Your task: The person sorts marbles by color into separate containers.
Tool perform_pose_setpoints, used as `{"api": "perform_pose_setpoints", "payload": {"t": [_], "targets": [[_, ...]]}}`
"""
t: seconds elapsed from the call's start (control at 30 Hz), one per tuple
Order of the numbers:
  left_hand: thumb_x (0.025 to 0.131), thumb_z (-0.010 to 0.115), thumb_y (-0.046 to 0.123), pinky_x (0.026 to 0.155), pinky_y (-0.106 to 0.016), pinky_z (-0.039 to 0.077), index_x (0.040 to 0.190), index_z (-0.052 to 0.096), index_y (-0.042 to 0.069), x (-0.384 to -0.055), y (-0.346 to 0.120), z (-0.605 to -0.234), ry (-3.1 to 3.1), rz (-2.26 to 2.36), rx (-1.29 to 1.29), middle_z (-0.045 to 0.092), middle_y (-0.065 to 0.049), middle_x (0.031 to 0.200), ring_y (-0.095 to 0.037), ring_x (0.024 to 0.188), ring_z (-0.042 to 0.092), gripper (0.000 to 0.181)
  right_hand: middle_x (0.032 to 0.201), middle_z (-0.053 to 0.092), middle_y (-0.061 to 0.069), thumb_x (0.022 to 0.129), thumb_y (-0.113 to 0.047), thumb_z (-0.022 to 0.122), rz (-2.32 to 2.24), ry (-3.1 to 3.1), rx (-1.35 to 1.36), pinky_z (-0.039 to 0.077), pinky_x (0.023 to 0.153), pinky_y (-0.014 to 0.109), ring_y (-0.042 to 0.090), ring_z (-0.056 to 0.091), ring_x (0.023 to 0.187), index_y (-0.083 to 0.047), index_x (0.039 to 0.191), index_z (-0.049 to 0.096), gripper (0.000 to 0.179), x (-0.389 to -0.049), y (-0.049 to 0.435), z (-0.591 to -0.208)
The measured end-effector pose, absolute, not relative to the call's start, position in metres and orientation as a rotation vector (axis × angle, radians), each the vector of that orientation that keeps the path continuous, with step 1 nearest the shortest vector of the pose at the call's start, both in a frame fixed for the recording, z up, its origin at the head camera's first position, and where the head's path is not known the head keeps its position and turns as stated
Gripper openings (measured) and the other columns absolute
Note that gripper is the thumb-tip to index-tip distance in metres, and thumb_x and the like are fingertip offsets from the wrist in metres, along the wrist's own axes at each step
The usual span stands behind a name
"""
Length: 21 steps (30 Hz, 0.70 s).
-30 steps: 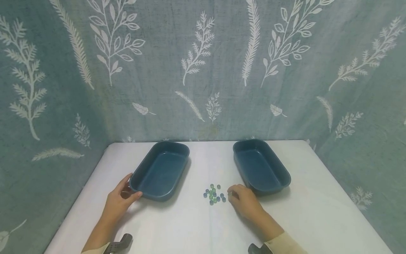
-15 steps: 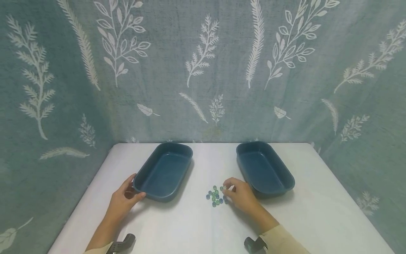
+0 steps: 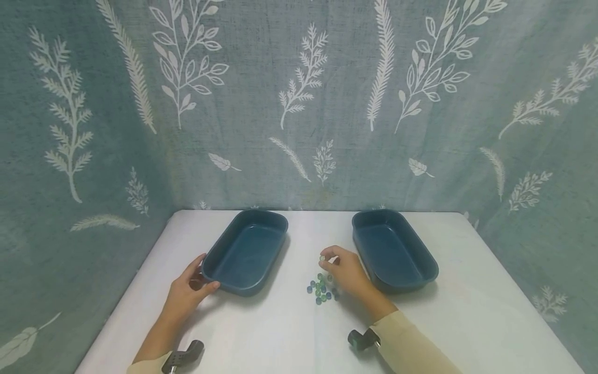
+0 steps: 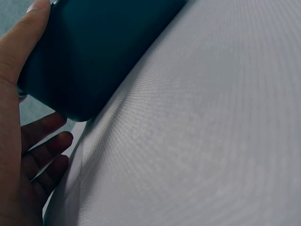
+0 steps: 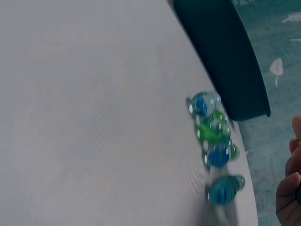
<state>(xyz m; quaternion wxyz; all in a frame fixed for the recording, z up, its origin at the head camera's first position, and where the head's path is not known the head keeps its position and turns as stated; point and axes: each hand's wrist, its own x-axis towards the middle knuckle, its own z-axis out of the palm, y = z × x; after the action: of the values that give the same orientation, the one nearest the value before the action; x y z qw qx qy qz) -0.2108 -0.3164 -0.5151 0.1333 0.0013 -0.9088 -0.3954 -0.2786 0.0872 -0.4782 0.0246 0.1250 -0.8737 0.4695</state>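
Observation:
My left hand (image 3: 185, 292) holds the near left corner of a dark blue plastic tray (image 3: 247, 255), its thumb against the near wall and the fingers at the left side. In the left wrist view the thumb lies along the tray wall (image 4: 94, 52). Between thumb and fingertips my right hand (image 3: 349, 271) pinches a small clear, pale green marble (image 3: 322, 258), raised above the table. Just below that hand lies a loose cluster of blue and green glass marbles (image 3: 323, 289). In the right wrist view the curled fingers show only at the right edge.
A second dark blue tray (image 3: 396, 252) stands right of my right hand. Both trays rest on a white cloth-covered table (image 3: 261, 332). A grey-green curtain (image 3: 252, 171) with white leaf prints encloses the back and sides.
From the right side of the cluster, my right hand has moved over the marbles and then up and left, lifting one marble. My left hand stays on the tray corner. The head view shifts slightly.

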Motion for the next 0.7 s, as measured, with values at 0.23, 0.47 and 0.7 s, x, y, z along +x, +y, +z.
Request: {"api": "perform_pose_setpoints", "payload": {"t": [0.23, 0.47, 0.7], "targets": [[0.083, 0.077, 0.042, 0.085, -0.053, 0.045, 0.152, 0.031, 0.017, -0.212, -0.314, -0.513, -2.641, -1.154, 0.005, 0.058, -0.019, 0.124, -0.031, 0.103, 0.059, 0.086, 0.094, 0.064, -0.005, 0.09, -0.018, 0.071, 1.569, -2.609, 0.409, 0.049, 0.069, 0.033, 0.016, 0.058, 0.077, -0.012, 0.108, 0.069, 0.019, -0.289, 0.069, -0.473], [0.084, 0.076, 0.043, 0.086, -0.057, 0.044, 0.153, 0.03, 0.017, -0.208, -0.315, -0.509, -2.641, -1.175, 0.018, 0.057, -0.02, 0.126, -0.033, 0.104, 0.059, 0.087, 0.097, 0.064, -0.002, 0.091, -0.02, 0.07, 1.654, -2.581, 0.425, 0.051, 0.066, 0.033, 0.017, 0.059, 0.074, -0.013, 0.11, 0.068, 0.02, -0.301, 0.046, -0.467], [0.084, 0.076, 0.043, 0.086, -0.056, 0.045, 0.152, 0.031, 0.017, -0.209, -0.314, -0.512, -2.635, -1.174, 0.004, 0.058, -0.02, 0.124, -0.033, 0.104, 0.059, 0.086, 0.098, 0.065, 0.0, 0.091, -0.018, 0.069, 1.712, -2.559, 0.465, 0.051, 0.065, 0.032, 0.017, 0.061, 0.072, -0.008, 0.111, 0.068, 0.022, -0.309, 0.032, -0.467]]}}
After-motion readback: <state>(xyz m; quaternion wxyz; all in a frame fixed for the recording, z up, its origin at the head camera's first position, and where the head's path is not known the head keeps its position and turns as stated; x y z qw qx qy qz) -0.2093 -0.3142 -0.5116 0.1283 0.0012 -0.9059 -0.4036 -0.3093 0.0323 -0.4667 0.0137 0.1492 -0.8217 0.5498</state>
